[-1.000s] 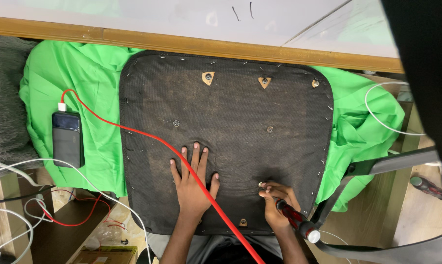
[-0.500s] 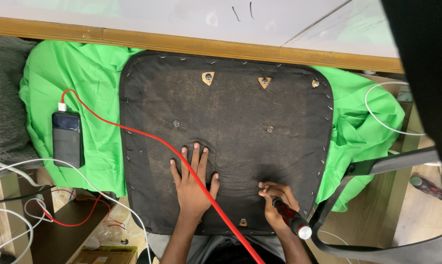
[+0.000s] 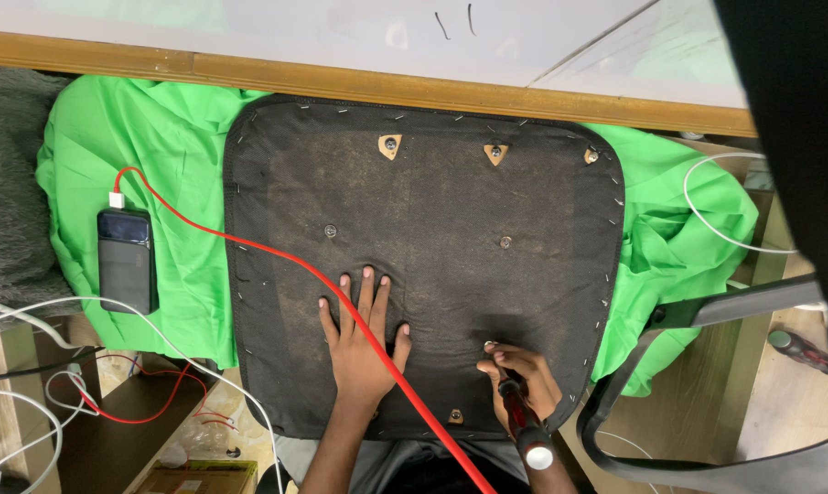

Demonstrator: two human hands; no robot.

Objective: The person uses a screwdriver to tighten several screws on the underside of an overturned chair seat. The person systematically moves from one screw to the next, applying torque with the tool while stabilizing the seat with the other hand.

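My right hand (image 3: 521,380) grips a red-and-black-handled screwdriver (image 3: 520,416), its tip at a small metal screw (image 3: 489,346) near the front edge of the upturned black fabric-covered seat base (image 3: 432,210). My left hand (image 3: 359,338) lies flat and spread on that base, a red cable (image 3: 249,245) crossing it. The base rests on a green cloth (image 3: 158,137), where a dark power bank (image 3: 125,259) lies near the cloth's left edge.

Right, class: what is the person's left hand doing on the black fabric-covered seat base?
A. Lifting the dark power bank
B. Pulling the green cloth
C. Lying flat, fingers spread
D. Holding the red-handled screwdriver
C: the left hand lies flat with fingers spread on the black fabric-covered seat base, while the right hand holds the red-handled screwdriver.
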